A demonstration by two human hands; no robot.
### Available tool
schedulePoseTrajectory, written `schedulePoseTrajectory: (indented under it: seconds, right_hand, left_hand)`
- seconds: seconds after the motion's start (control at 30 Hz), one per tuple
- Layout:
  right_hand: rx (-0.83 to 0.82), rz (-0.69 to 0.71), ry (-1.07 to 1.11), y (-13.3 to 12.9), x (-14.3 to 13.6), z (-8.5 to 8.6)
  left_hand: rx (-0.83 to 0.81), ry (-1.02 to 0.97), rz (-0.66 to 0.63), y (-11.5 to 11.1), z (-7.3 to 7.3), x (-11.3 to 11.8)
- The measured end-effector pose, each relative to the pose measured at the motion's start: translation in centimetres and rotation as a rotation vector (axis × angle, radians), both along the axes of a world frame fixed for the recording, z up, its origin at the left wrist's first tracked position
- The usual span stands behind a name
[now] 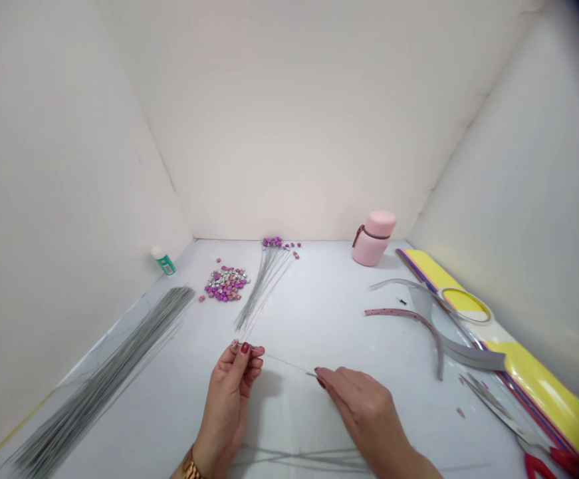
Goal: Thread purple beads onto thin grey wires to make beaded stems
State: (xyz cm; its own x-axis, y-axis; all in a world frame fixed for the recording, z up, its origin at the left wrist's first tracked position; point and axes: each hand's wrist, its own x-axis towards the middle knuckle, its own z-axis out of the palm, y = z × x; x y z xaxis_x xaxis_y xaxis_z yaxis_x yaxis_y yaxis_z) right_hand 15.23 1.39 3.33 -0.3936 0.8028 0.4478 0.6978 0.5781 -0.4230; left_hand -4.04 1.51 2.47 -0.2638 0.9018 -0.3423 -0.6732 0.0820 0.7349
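Observation:
A thin wire [287,362] stretches between my two hands above the white table. My left hand [230,396], with a gold watch at the wrist, pinches one end between thumb and fingers. Whether a bead sits in those fingertips I cannot tell. My right hand [361,406] is closed on the other part of the wire, where a short grey piece shows at the fingertips. Beyond my left hand lies a bundle of wires tipped with purple beads [272,242]. A pile of purple, pink and silver beads [226,284] lies left of it.
Many bare grey wires [104,382] lie along the left side, and several loose wires [304,458] near the front edge. A glue stick [163,261] leans by the left wall. A pink flask [373,239], ribbons [419,318], tape roll [466,305], yellow sheets [543,372] and red-handled scissors [513,426] are right.

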Motion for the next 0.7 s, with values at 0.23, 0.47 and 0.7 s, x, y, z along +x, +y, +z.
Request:
schedulePoseTrajectory:
  seconds: [0.23,0.47,0.7]
  right_hand:
    - [-0.34,0.005,0.13,0.2,1.4,-0.5]
    - [-0.423,0.058,0.217,0.3,0.7,-1.1]
    - [-0.637,0.126,0.266,-0.2,-0.6,-0.3]
  left_hand:
    - [0.055,0.044,0.023,-0.1,0.8,-0.4]
    - [0.032,0.145,-0.097,-0.2,1.0,0.7]
    - [0.027,0.289,-0.169,-0.6,0.5,2.5]
